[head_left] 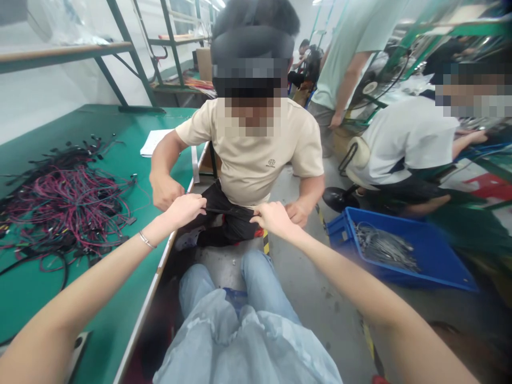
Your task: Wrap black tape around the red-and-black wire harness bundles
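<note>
Left hand: a narrow pinch on a black strip, with a thin silver bracelet at the wrist.
Right hand: a narrow pinch on the strip's other side.
Strip: between the hands, over a seated co-worker's black trousers; cable or cloth, cannot tell.
Writing: a small dark logo on the co-worker's beige T-shirt, too small to read; nothing legible on a sheet of paper.
Tabletop: green, left of the hands, carrying the paper and a heap of red and black wire harnesses.
Floor: a blue plastic crate holding grey cables.
</note>
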Motion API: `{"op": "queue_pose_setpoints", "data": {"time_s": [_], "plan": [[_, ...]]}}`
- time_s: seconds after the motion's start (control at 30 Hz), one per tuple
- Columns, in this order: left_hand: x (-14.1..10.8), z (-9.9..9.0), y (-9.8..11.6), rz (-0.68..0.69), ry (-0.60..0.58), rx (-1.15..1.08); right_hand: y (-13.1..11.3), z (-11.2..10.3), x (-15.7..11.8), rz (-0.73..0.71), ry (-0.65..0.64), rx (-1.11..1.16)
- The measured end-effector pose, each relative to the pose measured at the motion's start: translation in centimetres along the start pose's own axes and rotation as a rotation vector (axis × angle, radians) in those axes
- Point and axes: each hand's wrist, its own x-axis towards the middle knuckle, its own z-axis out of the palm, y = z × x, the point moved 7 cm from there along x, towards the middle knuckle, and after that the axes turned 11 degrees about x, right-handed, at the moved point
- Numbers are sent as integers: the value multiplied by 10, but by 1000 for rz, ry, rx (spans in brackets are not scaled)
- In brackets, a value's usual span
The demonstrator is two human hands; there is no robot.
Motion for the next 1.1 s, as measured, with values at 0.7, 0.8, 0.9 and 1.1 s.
{"op": "queue_pose_setpoints", "data": {"time_s": [0.7,0.8,0.9,1.1], "plan": [[42,17,92,204,-66,174,-29,3,14,-120,-48,-43],[42,8,87,193,-51,151,-24,-3,14,-117,-52,-32],[41,2,89,211,-101,86,-19,-3,16,-124,-91,-16],[51,-5,98,182,-86,38,-13,0,16,-101,-113,-24]]}}
